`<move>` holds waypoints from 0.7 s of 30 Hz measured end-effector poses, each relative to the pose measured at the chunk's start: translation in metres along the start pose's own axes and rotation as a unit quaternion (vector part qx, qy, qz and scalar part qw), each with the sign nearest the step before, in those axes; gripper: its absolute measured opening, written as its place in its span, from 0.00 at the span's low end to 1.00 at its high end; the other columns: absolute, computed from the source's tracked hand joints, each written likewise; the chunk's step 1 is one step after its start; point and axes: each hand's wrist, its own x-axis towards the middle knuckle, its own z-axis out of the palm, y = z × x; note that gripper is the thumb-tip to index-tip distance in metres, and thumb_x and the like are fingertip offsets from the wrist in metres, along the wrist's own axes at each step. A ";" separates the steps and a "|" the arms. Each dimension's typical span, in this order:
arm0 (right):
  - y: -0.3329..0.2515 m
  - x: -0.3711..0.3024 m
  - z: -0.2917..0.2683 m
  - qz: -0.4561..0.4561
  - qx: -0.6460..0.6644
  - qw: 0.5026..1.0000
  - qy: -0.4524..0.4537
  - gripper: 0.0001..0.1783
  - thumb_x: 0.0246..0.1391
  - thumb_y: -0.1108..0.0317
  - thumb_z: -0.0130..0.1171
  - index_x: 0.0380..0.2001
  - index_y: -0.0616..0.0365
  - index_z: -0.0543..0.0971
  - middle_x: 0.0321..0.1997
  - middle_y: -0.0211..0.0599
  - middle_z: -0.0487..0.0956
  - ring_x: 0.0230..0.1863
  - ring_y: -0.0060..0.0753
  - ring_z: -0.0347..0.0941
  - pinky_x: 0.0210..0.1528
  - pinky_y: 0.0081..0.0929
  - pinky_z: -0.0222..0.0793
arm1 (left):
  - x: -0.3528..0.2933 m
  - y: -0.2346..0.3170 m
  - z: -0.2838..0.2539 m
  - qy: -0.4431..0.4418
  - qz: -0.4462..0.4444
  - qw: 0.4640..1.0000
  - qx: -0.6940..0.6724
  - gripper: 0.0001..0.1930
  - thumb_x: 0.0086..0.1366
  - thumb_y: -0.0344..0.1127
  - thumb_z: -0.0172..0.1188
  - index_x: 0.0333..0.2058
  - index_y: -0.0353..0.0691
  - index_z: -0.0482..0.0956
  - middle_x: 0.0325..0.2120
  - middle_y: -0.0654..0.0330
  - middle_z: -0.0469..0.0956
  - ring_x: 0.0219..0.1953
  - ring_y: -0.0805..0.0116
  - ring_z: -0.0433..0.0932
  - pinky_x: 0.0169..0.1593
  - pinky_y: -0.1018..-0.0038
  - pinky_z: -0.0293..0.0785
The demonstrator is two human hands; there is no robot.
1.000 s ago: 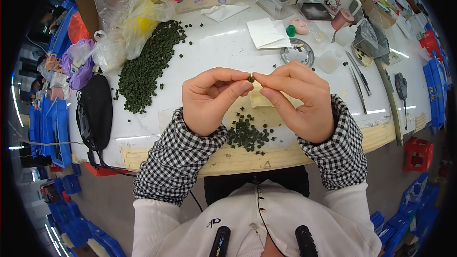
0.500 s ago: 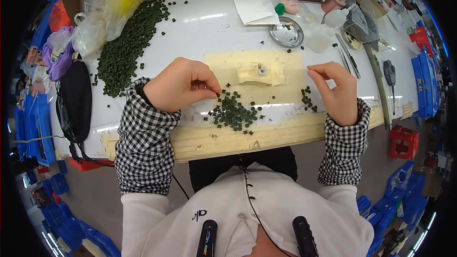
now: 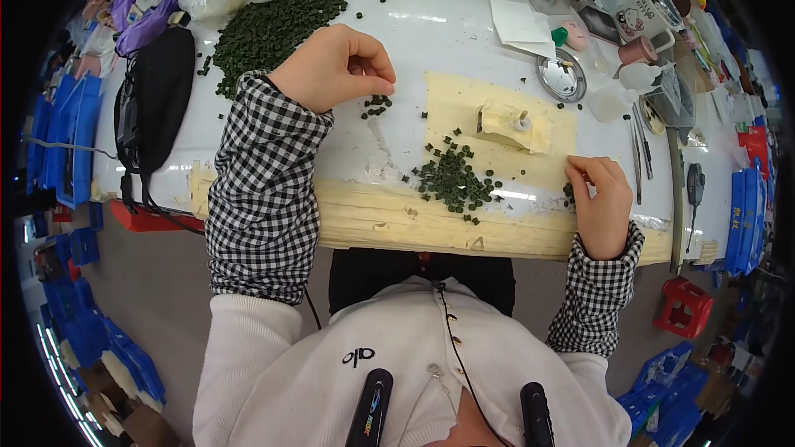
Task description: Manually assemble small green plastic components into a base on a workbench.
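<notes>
Left hand [image 3: 335,66] curled, grip pinched beside loose green pellets [image 3: 377,105] — right hand [image 3: 603,199] grip pinched at the table edge.

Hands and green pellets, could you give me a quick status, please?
Left hand pinched above a few loose pellets. Right hand fingers down at table edge. Small pellet pile between them, unobstructed.

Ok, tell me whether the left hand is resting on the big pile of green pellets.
No, the left hand sits on the white table, apart from the big pile.
</notes>
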 end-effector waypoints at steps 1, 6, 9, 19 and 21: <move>0.001 -0.003 0.002 -0.027 -0.032 0.999 0.015 0.06 0.47 0.77 0.62 0.31 0.64 0.80 0.27 0.41 0.76 0.31 0.41 0.73 0.35 0.32 0.70 | -0.001 0.000 0.002 0.004 -0.005 1.000 0.009 0.05 0.57 0.29 0.66 0.30 0.34 0.82 0.23 0.66 0.79 0.25 0.82 0.70 0.30 0.83 0.68; -0.002 -0.007 0.009 -0.026 -0.059 0.997 0.047 0.04 0.48 0.76 0.62 0.30 0.64 0.79 0.27 0.40 0.76 0.31 0.42 0.73 0.34 0.32 0.70 | -0.003 -0.001 0.014 0.014 -0.019 0.997 0.077 0.06 0.54 0.30 0.67 0.29 0.35 0.82 0.21 0.65 0.77 0.23 0.79 0.68 0.28 0.80 0.66; -0.001 -0.006 0.012 -0.024 -0.066 0.996 0.055 0.04 0.49 0.76 0.62 0.29 0.64 0.78 0.27 0.39 0.76 0.31 0.41 0.72 0.34 0.32 0.69 | -0.001 -0.005 0.021 0.018 -0.009 0.996 0.090 0.06 0.53 0.32 0.67 0.28 0.37 0.81 0.21 0.63 0.75 0.24 0.75 0.68 0.29 0.78 0.66; 0.003 -0.008 0.019 -0.050 -0.080 0.994 0.063 0.04 0.50 0.75 0.61 0.29 0.61 0.75 0.29 0.39 0.74 0.32 0.41 0.70 0.35 0.32 0.67 | -0.001 -0.006 0.035 0.056 0.077 0.976 0.197 0.05 0.56 0.31 0.63 0.28 0.36 0.78 0.24 0.59 0.75 0.29 0.64 0.75 0.34 0.72 0.72; 0.000 -0.007 0.019 -0.063 -0.097 0.992 0.050 0.04 0.50 0.75 0.60 0.29 0.62 0.75 0.28 0.39 0.74 0.32 0.41 0.69 0.35 0.33 0.67 | -0.001 -0.005 0.040 0.086 0.116 0.962 0.231 0.05 0.56 0.30 0.62 0.27 0.36 0.77 0.25 0.58 0.75 0.30 0.62 0.76 0.35 0.71 0.74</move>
